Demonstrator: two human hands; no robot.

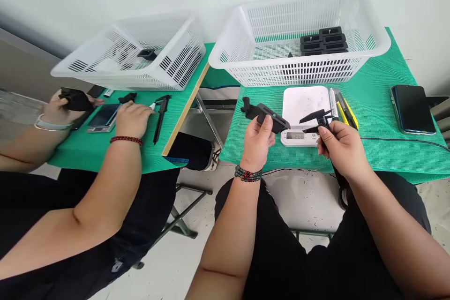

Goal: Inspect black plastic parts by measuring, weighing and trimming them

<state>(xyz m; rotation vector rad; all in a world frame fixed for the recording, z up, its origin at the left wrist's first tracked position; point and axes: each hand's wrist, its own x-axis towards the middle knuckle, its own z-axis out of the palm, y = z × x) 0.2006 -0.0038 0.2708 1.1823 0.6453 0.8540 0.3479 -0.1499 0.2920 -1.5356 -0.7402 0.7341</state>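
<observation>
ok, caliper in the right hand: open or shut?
Open. The caliper in the right hand shows a gap between its jaws, the white scale visible behind.

The long moulded part (273, 118) in the left fingers (267, 124) is solid black, as is the slim, pointed-jawed caliper (312, 117) in the right fingers (327, 137). Just beyond the fingers, the flat square scale (298, 101) is white with a grey display (294, 136). Beside the right fingers, a slender marker (332, 101) shows white and a utility knife (347, 110) yellow and black. Under the fingers, the tabletop (372, 122) is green with fine mesh patterning. Farther beyond, a slatted plastic basket (316, 72) is translucent white, its rectangular blocks (325, 42) black.
</observation>
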